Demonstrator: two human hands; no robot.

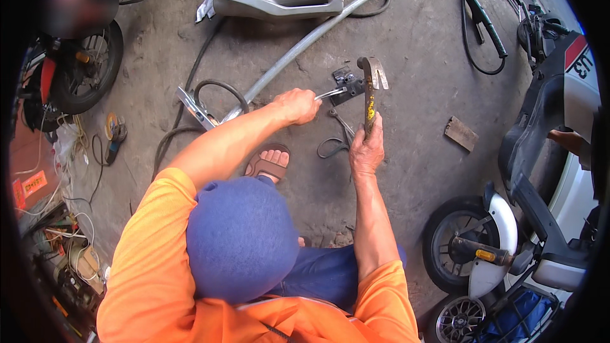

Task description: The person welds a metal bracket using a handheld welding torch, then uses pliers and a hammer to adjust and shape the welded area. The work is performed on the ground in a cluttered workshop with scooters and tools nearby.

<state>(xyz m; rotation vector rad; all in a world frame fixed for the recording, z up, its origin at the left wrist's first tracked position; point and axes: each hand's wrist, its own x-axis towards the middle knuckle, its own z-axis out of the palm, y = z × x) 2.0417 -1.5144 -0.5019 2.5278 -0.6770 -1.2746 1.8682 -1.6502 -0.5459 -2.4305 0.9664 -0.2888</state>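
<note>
Fingers of your right hand (366, 150) are clamped on the claw hammer (370, 89), its head raised just right of the small dark metal part (346, 81) on the concrete floor (419, 57). Your left hand (297, 105) grips a shiny wrench (330, 93) touching that part. Farther off lies a long grey pipe (318, 35).

A small rectangular orange label (34, 183) with dark print sits at the far left edge, a smaller red-orange tag (18, 194) just beside it.
</note>
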